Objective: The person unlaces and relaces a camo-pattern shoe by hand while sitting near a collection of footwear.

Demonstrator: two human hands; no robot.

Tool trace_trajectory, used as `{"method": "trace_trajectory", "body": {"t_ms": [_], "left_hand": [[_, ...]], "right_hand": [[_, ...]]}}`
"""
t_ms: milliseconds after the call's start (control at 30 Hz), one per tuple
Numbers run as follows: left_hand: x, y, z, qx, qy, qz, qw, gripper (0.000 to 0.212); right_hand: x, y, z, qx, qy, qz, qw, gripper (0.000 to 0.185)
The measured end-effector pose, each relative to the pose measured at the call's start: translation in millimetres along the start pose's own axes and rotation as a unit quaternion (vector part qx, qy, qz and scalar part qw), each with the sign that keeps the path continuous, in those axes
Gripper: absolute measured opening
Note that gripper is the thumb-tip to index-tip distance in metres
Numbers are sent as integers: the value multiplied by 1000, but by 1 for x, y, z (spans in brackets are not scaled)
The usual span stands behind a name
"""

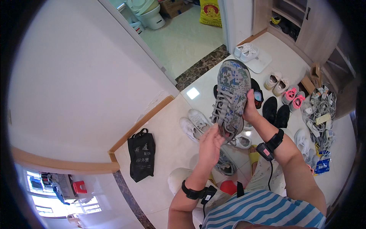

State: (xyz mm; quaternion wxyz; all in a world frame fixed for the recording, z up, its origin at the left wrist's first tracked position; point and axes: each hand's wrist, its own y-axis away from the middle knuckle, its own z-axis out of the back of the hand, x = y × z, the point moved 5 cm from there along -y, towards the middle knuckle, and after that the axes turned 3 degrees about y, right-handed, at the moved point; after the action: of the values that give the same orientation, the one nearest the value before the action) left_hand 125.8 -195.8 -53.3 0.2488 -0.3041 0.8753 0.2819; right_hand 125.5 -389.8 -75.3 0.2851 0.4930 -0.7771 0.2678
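Note:
A camouflage-patterned sneaker (236, 83) with grey laces (224, 106) is held up before me, toe pointing away and upper facing me. My right hand (251, 110) grips its right side near the middle. At the heel end, my left hand (211, 143) has its fingers on the collar and lower laces; its exact grip is partly hidden. Below my left wrist, a similar greyish patterned sneaker (226, 164) rests on the floor. White sneakers (194, 123) stand beyond my left hand, partly covered by it.
A black bag (141, 156) lies on the tiles to the left. Black shoes (276, 111), white-and-pink sneakers (293, 98) and tangled cables (321, 114) are at right. White shoes stand on a flat white scale (261, 63) near a shoe cabinet (316, 31). A doorway opens onto a toilet (153, 18).

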Motion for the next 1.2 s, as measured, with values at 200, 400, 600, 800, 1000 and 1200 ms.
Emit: {"method": "trace_trajectory", "body": {"t_ms": [200, 400, 600, 800, 1000, 1200], "left_hand": [[3, -4, -19, 36, 168, 22, 985, 38], [4, -6, -23, -7, 162, 51, 986, 39], [13, -15, -3, -42, 81, 6, 996, 39], [9, -7, -20, -59, 120, 43, 990, 33], [7, -5, -29, 36, 173, 39, 983, 42], [4, -3, -40, 93, 197, 31, 975, 48]], "right_hand": [[-4, 8, -6, -9, 71, 42, 997, 81], [-10, 6, -2, 7, 56, 11, 998, 82], [-9, 4, 7, 2, 104, 40, 994, 83], [-10, 1, 6, -21, 79, 12, 997, 97], [-3, -5, -3, 46, -56, -25, 997, 84], [-4, -4, -31, 15, -26, -53, 998, 107]]}}
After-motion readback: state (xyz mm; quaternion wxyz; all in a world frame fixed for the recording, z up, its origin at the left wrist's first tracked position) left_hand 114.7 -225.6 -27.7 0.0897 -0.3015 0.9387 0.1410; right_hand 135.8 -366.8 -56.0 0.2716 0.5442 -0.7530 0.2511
